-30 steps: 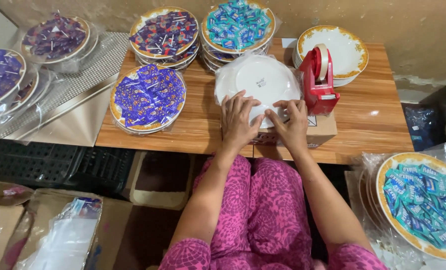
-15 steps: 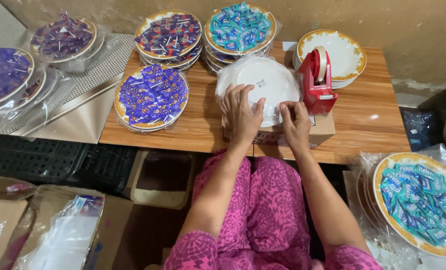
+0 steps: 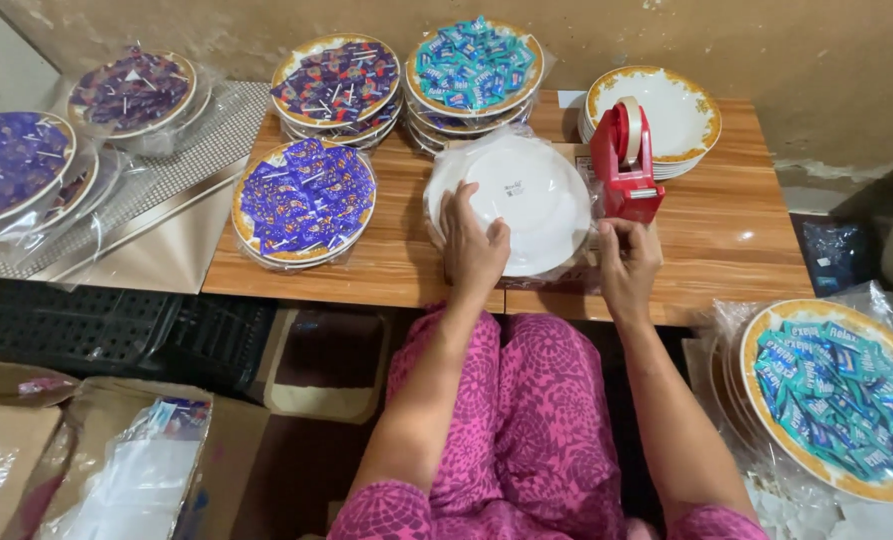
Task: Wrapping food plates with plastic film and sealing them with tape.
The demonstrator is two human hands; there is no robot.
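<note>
Pressing open left hand (image 3: 472, 245) flat on upturned, wrapped white plate (image 3: 526, 200); right hand (image 3: 626, 262) pinching wrap edge beside it, red tape dispenser (image 3: 626, 160) standing just beyond, blue candy plate (image 3: 303, 200) left.

Cardboard box (image 3: 566, 272) at desk (image 3: 746, 230) front edge mostly hidden under upturned white plate (image 3: 521, 195). Right hand (image 3: 628, 265) fingertips hidden behind red tape dispenser (image 3: 626, 160) base. Teal-sweets plate (image 3: 831, 395) cut by right frame edge; purple-sweets plate (image 3: 11, 165) cut at left
</note>
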